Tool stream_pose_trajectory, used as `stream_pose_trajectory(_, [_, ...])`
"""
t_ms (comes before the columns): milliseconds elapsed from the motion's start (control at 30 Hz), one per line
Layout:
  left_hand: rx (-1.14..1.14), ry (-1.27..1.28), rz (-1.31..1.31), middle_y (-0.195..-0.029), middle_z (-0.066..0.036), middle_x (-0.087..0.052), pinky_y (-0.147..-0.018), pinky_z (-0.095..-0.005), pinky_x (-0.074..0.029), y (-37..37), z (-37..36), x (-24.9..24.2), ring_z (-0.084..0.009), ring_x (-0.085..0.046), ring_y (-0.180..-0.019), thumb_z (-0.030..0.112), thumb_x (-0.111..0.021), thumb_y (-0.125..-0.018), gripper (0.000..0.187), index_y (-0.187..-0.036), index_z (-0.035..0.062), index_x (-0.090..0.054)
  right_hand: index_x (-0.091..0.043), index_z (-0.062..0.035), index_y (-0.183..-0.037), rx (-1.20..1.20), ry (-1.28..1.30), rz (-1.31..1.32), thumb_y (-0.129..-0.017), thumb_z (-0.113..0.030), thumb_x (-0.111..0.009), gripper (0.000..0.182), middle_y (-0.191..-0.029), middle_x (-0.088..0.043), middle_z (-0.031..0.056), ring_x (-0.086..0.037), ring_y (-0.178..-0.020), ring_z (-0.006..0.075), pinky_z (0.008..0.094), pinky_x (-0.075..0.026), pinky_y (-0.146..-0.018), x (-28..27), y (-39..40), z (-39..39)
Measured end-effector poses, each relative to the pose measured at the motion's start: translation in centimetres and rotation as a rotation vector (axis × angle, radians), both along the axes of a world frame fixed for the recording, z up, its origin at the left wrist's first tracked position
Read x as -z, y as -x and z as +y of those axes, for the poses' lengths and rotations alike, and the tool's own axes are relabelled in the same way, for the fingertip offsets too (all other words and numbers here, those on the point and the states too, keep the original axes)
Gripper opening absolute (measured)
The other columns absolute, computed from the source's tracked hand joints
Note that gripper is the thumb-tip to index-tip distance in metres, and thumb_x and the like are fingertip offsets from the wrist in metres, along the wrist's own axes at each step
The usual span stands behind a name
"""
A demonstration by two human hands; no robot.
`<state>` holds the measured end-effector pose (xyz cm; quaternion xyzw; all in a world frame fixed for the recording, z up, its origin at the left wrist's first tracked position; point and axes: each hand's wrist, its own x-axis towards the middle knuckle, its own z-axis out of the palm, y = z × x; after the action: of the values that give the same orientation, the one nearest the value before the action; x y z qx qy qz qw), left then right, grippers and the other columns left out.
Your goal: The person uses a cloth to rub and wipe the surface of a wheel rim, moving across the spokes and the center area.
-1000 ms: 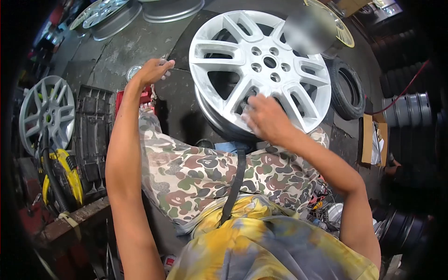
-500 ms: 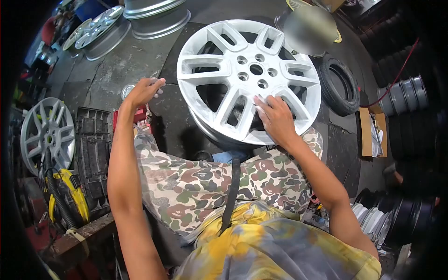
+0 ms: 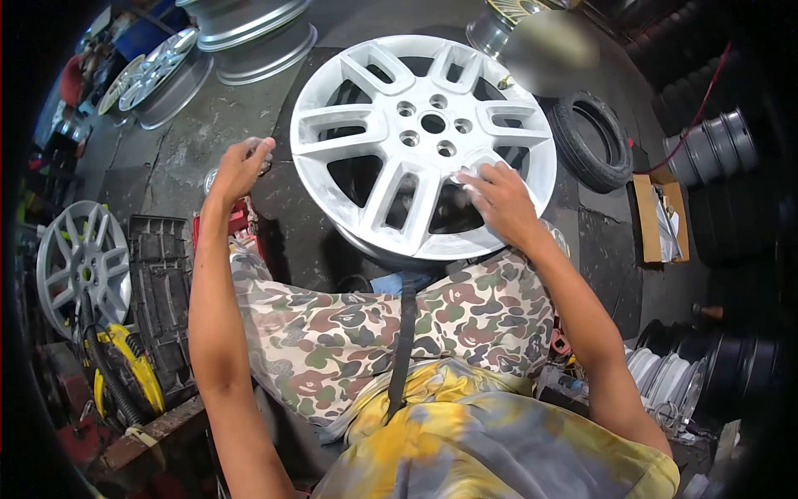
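A large white-coated wheel rim (image 3: 399, 224) lies face up in front of my knees, with spokes around a centre hole and several bolt holes. My right hand (image 3: 499, 200) is on its lower right spokes, fingers bent together and whitened at the tips; what they hold, if anything, is too small to name. Left of the rim, my left hand (image 3: 243, 170) is raised above the floor with its fingers curled together. Whether something sits inside those fingers is hidden. A small round can (image 3: 210, 180) shows just behind the left hand.
A black tire (image 3: 592, 141) and an open cardboard box (image 3: 661, 216) lie to the right. Silver rims (image 3: 258, 41) stand at the back left. At the left are a grey spoked rim (image 3: 83, 266), a black plastic case (image 3: 162, 291) and a red toolbox (image 3: 241, 220).
The view has shifted, so the rim and surroundings appear farther left. My right hand remains on the lower right spokes with its fingers drawn closer together. My left hand stays raised.
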<state>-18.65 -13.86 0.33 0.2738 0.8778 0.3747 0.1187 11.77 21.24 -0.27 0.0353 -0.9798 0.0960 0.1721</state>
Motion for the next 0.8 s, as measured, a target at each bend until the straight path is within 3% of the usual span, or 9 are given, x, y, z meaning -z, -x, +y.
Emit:
stream_pose_trajectory(100, [-0.102,0.032,0.14,-0.091,-0.02,-0.071,-0.077,-0.0391,-0.051,-1.0,1.5,-1.8,-0.0267,-0.067,-0.081,0.039,-0.063,-0.099,0.044,-0.107,-0.0038,-0.073,-0.073,-0.0077,-0.115,0.097,0.041,0.067,-0.089,-0.012,-0.068,0.027,-0.095,-0.058,0.0088,-0.056,-0.092,0.029,0.0411,-0.046,-0.082,-0.6,-0.3,1.6])
stream_pose_trajectory(267, [0.005,-0.034,0.367,-0.095,-0.019,-0.072,-0.081,-0.0387,-0.051,-2.1,4.4,-1.6,-0.0262,-0.068,-0.088,0.034,-0.062,-0.101,0.04,-0.107,-0.0044,-0.071,-0.073,-0.0016,-0.111,0.215,0.02,0.141,-0.088,-0.011,-0.068,0.026,-0.095,-0.059,0.013,-0.059,-0.094,0.0321,0.0433,-0.049,-0.081,2.5,2.4,4.6])
stream_pose_trajectory(333, [0.019,-0.058,0.419,-0.097,-0.021,-0.072,-0.08,-0.0403,-0.051,-2.7,5.4,-1.7,-0.0302,-0.069,-0.088,0.032,-0.063,-0.101,0.038,-0.106,-0.0046,-0.072,-0.073,0.0001,-0.109,0.191,-0.081,0.142,-0.089,-0.013,-0.066,0.024,-0.097,-0.06,0.0148,-0.06,-0.095,0.0334,0.0429,-0.05,-0.081,1.4,2.6,1.8])
stream_pose_trajectory(400, [0.075,-0.009,0.469,-0.098,-0.025,-0.069,-0.085,-0.0472,-0.051,-2.9,6.3,-1.3,-0.0416,-0.067,-0.093,0.034,-0.062,-0.099,0.039,-0.104,-0.003,-0.073,-0.073,0.0019,-0.102,0.003,0.147,0.06,-0.091,-0.016,-0.066,0.022,-0.095,-0.06,0.016,-0.06,-0.093,0.0341,0.0434,-0.05,-0.081,0.5,2.1,-1.0])
stream_pose_trajectory(467, [0.092,-0.024,0.467,-0.104,-0.026,-0.069,-0.089,-0.0495,-0.05,-2.6,6.7,-0.7,-0.0423,-0.067,-0.098,0.035,-0.062,-0.099,0.039,-0.105,-0.002,-0.073,-0.071,0.0022,-0.096,-0.051,0.096,-0.007,-0.093,-0.016,-0.064,0.019,-0.089,-0.058,0.0164,-0.06,-0.087,0.0344,0.0427,-0.05,-0.079,-0.8,1.3,-1.3])
stream_pose_trajectory(533, [0.059,0.059,0.437,-0.1,-0.027,-0.07,-0.088,-0.0506,-0.051,-2.6,7.1,-0.4,-0.0441,-0.067,-0.096,0.037,-0.062,-0.098,0.041,-0.1,-0.0027,-0.074,-0.069,0.0024,-0.093,0.046,0.325,-0.068,-0.095,-0.014,-0.064,0.017,-0.082,-0.056,0.016,-0.059,-0.079,0.0349,0.0432,-0.049,-0.074,-1.6,-0.4,-0.4])
stream_pose_trajectory(600, [0.061,0.158,0.371,-0.097,-0.028,-0.071,-0.087,-0.0512,-0.051,-2.5,7.3,-0.8,-0.0448,-0.068,-0.094,0.038,-0.062,-0.098,0.043,-0.098,-0.003,-0.074,-0.066,0.0025,-0.089,0.344,0.559,0.157,-0.099,-0.016,-0.062,0.021,-0.082,-0.061,0.0195,-0.061,-0.075,0.0348,0.0419,-0.048,-0.07,-3.3,-1.6,1.3])
stream_pose_trajectory(733, [0.181,0.287,0.347,-0.088,-0.029,-0.071,-0.084,-0.0521,-0.052,-3.2,8.8,-0.9,-0.0465,-0.068,-0.088,0.042,-0.061,-0.098,0.048,-0.092,-0.0032,-0.076,-0.073,0.0007,-0.11,0.761,0.353,0.236,-0.103,-0.027,-0.057,0.033,-0.083,-0.072,0.0188,-0.063,-0.065,0.0278,0.0391,-0.05,-0.064,0.3,-6.7,10.5])
stream_pose_trajectory(800, [0.269,0.218,0.299,-0.091,-0.031,-0.071,-0.086,-0.0513,-0.052,-2.2,9.7,1.0,-0.0467,-0.068,-0.09,0.05,-0.059,-0.098,0.056,-0.094,-0.0033,-0.076,-0.072,0.0011,-0.117,0.861,1.078,-0.002,-0.105,-0.032,-0.054,0.04,-0.086,-0.074,0.0157,-0.065,-0.069,0.0201,0.0343,-0.051,-0.063,1.5,-9.0,10.6])
